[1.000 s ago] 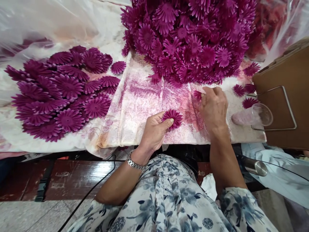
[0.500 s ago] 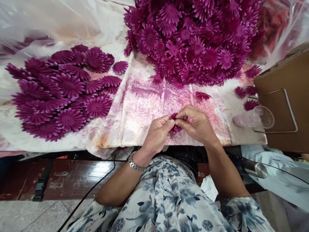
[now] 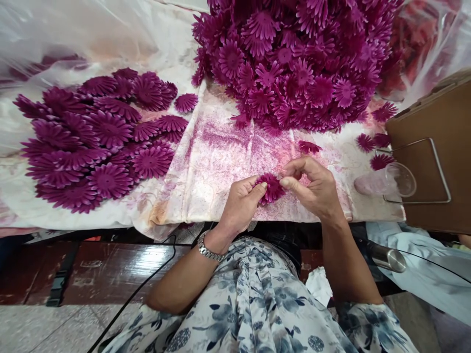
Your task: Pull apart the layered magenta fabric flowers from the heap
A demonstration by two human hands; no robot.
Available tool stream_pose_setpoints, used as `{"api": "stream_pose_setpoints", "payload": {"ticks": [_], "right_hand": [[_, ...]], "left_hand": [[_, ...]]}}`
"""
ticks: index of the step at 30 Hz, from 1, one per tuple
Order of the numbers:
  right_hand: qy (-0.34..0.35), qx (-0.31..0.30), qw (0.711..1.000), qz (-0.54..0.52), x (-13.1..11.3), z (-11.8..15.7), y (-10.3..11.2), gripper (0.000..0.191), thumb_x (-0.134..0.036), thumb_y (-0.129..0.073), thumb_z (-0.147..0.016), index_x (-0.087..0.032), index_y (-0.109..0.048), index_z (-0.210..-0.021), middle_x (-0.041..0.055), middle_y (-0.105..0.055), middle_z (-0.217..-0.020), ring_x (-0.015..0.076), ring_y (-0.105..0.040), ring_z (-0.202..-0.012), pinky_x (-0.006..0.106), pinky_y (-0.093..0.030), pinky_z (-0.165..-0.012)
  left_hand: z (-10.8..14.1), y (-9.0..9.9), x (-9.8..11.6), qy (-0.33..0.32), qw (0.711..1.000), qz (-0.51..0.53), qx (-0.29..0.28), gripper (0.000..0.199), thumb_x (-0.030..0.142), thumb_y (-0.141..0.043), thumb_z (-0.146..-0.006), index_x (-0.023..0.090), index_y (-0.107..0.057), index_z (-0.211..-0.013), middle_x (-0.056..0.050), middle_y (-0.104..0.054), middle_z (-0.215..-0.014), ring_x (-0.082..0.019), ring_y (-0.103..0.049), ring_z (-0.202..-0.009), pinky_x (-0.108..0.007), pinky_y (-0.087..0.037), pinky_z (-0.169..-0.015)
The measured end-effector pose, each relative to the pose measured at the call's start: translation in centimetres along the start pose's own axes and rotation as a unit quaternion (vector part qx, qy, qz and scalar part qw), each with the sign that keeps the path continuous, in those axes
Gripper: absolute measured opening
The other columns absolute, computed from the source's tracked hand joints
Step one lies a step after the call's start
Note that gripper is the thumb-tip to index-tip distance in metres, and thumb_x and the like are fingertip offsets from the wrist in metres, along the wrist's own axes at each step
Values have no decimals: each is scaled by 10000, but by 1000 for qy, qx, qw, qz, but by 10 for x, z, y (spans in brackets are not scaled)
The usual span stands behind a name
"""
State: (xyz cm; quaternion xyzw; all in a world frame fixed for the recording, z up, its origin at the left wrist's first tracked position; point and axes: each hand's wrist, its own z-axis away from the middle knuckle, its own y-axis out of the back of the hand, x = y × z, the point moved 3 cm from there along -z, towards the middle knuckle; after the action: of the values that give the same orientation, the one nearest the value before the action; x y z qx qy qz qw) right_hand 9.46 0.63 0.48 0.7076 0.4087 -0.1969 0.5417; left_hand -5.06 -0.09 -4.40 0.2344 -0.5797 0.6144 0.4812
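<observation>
Between the thumb and fingers of the left hand [image 3: 241, 203], a purple artificial flower [image 3: 274, 190] is pinched by its left side, face up above the stained cloth [image 3: 215, 184]. At the flower's opposite edge, the right hand [image 3: 318, 191] brings thumb and forefinger close together; whether they pinch a petal I cannot tell.

Well to the right of this grip, a clear plastic cup [image 3: 403, 180] lies on its side on the cloth; its far-left part looks pinkish, but whether that is something inside or the cloth showing through is unclear. Just past the cup, a bent metal wire [image 3: 447, 179] stands out against a cardboard box [image 3: 430, 147], whose inside is hidden. Farther beyond the grip on that side, clear plastic [image 3: 447, 34] covers red pieces [image 3: 410, 46].

Directly beyond the hands rises a big heap of purple flowers [image 3: 290, 68], with one loose flower [image 3: 309, 146] lying nearer the right hand. Off to the grip's left spreads a lower pile of larger purple flowers [image 3: 106, 142].
</observation>
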Motion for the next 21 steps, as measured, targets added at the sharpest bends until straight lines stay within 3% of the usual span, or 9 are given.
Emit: {"api": "stream_pose_setpoints", "payload": {"ticks": [3,8,12,16,18,21], "right_hand": [[56,-64,996,36,-2,1,-8,72,-218,-607,-806,-184,-568,-756,-5,-550,-694,113,-516,-651,257,-429,-616],[72,-35,993,82,-6,6,-15,115,-168,-515,-841,-185,-543,-731,-11,-530,-642,108,-496,-599,250,-407,-576],[18,79,988,135,4,3,1,130,-178,-507,-837,-190,-544,-713,-19,-528,-607,101,-474,-531,237,-380,-507],[-40,207,952,220,24,-2,31,142,-171,-513,-808,-191,-556,-674,-16,-502,-589,107,-443,-537,254,-360,-528],[-83,208,959,174,34,-2,38,127,-186,-526,-796,-189,-568,-676,-27,-472,-572,100,-418,-523,256,-352,-530],[-151,183,971,-31,43,1,37,114,-271,-561,-801,-186,-584,-729,-47,-453,-564,77,-390,-480,230,-327,-479]], "left_hand": [[0,-1,2,13,1000,-1,-6,180,304,-684,-733,130,-673,-689,5,-589,-597,-94,-488,-567,-213,-385,-573],[1,-2,3,23,999,-7,-22,146,257,-741,-666,124,-684,-686,13,-592,-586,-90,-488,-554,-211,-384,-555],[2,-3,1,37,999,20,-9,164,257,-748,-654,122,-721,-742,-23,-675,-670,-125,-572,-613,-245,-450,-631],[0,-2,1,44,998,49,19,175,261,-783,-611,133,-724,-714,-27,-698,-683,-130,-606,-625,-251,-486,-658],[-1,-3,2,47,996,68,21,187,261,-801,-589,139,-722,-707,-20,-699,-685,-122,-611,-629,-243,-495,-667],[-1,-4,4,49,996,72,17,196,264,-799,-600,135,-721,-726,-22,-701,-699,-117,-617,-647,-237,-497,-684]]}}
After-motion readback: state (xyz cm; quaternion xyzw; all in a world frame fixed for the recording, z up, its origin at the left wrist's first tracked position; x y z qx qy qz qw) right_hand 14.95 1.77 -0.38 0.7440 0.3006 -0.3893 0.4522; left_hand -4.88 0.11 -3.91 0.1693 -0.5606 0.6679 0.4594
